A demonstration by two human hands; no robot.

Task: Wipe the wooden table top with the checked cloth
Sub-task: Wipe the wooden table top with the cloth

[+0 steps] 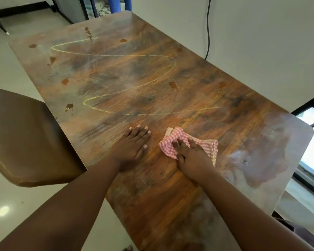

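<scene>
The wooden table top point(152, 84) stretches away from me, marked with a yellow zigzag line point(134, 57) and several brown spots point(65, 81). A bunched pink-and-white checked cloth point(172, 137) lies on the near middle of the table. My right hand point(190, 153) presses down on the cloth, fingers curled into its folds. My left hand point(132, 147) rests flat on the bare wood just left of the cloth, fingers spread, holding nothing.
A brown plastic chair point(25, 138) stands against the table's left edge. A black cable point(208, 28) hangs down the white wall on the right. Dark window frames point(312, 160) sit beyond the table's right corner. Pale tiled floor surrounds the table.
</scene>
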